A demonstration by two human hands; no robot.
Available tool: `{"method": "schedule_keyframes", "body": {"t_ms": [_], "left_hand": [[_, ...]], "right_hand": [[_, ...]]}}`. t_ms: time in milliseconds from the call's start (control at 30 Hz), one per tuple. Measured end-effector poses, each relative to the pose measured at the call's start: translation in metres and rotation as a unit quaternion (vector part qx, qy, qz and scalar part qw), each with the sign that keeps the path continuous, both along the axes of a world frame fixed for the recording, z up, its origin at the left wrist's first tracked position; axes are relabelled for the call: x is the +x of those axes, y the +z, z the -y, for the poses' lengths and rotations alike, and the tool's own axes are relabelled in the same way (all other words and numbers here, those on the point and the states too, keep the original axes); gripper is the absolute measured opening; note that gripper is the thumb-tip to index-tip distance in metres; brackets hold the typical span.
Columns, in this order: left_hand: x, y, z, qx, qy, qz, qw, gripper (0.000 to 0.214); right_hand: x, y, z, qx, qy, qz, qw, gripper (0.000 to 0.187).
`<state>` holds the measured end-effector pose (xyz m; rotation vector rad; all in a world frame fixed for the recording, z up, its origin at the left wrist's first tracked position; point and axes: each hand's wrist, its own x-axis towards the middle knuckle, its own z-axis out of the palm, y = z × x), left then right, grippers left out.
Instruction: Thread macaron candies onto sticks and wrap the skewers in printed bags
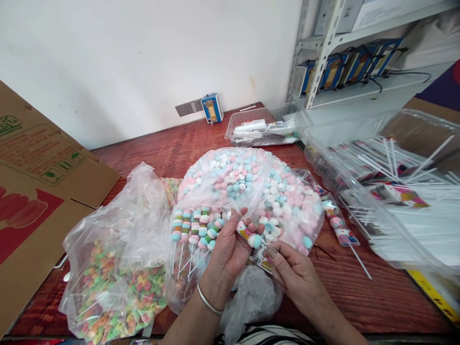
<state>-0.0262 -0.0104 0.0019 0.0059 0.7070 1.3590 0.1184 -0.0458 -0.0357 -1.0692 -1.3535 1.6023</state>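
Observation:
My left hand (pixel 230 247), palm up, is closed round a marshmallow skewer (pixel 254 239) with pink, white and blue pieces and a colourful printed wrapper on it. Just to its right, my right hand (pixel 293 268) pinches thumb and forefinger together at the skewer's lower end; what lies between those fingertips is too small to make out. Beneath both hands spreads a large clear bag of pastel marshmallows (pixel 283 206). Several unwrapped marshmallow skewers (pixel 197 227) on white sticks lie left of my left hand. Another printed wrapper (pixel 264 262) shows under my right fingers.
A clear bag of ring candies (pixel 125 292) lies at left beside a cardboard box (pixel 46 191). One wrapped skewer (pixel 339 223) rests at right, near a clear bin of sticks and wrappers (pixel 362 235). A plastic tray (pixel 268 139) and blue device (pixel 212 109) stand at the back.

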Motion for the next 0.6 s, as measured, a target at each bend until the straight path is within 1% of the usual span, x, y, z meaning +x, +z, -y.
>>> {"method": "schedule_keyframes", "body": {"t_ms": [33, 67, 100, 167, 233, 333, 400, 467, 533, 600], "left_hand": [[0.001, 0.0, 0.0, -0.005, 0.002, 0.002, 1.0, 0.024], [0.004, 0.001, 0.001, -0.007, 0.008, 0.001, 1.0, 0.025], [0.007, 0.001, 0.002, -0.005, 0.015, -0.003, 1.0, 0.025], [0.015, 0.002, 0.005, 0.004, 0.03, -0.017, 0.999, 0.025], [0.023, 0.001, 0.009, 0.013, 0.03, -0.031, 0.999, 0.026], [0.025, 0.0, 0.009, 0.017, 0.025, -0.05, 0.998, 0.03], [0.019, 0.0, 0.005, 0.009, 0.052, -0.056, 0.997, 0.031], [0.011, 0.002, -0.002, -0.002, 0.086, -0.048, 0.995, 0.029], [0.006, 0.004, -0.006, 0.004, 0.099, -0.034, 0.995, 0.025], [0.008, 0.004, -0.006, 0.015, 0.094, -0.03, 0.995, 0.021]], "right_hand": [[-0.001, 0.0, 0.001, -0.015, 0.003, -0.014, 1.0, 0.035], [-0.002, -0.001, 0.001, -0.006, -0.004, -0.008, 1.0, 0.034], [-0.003, -0.002, 0.002, 0.024, -0.021, 0.018, 0.999, 0.033], [-0.005, -0.003, 0.003, 0.121, -0.061, 0.095, 0.986, 0.028], [-0.007, -0.004, 0.003, 0.217, -0.084, 0.163, 0.959, 0.022], [-0.007, -0.005, 0.003, 0.312, -0.095, 0.21, 0.922, 0.016], [-0.005, -0.006, 0.003, 0.345, -0.096, 0.225, 0.906, 0.016], [-0.004, -0.007, 0.005, 0.363, -0.087, 0.236, 0.897, 0.015], [-0.005, -0.009, 0.007, 0.373, -0.078, 0.246, 0.891, 0.016], [-0.008, -0.011, 0.007, 0.379, -0.08, 0.255, 0.886, 0.017]]}}
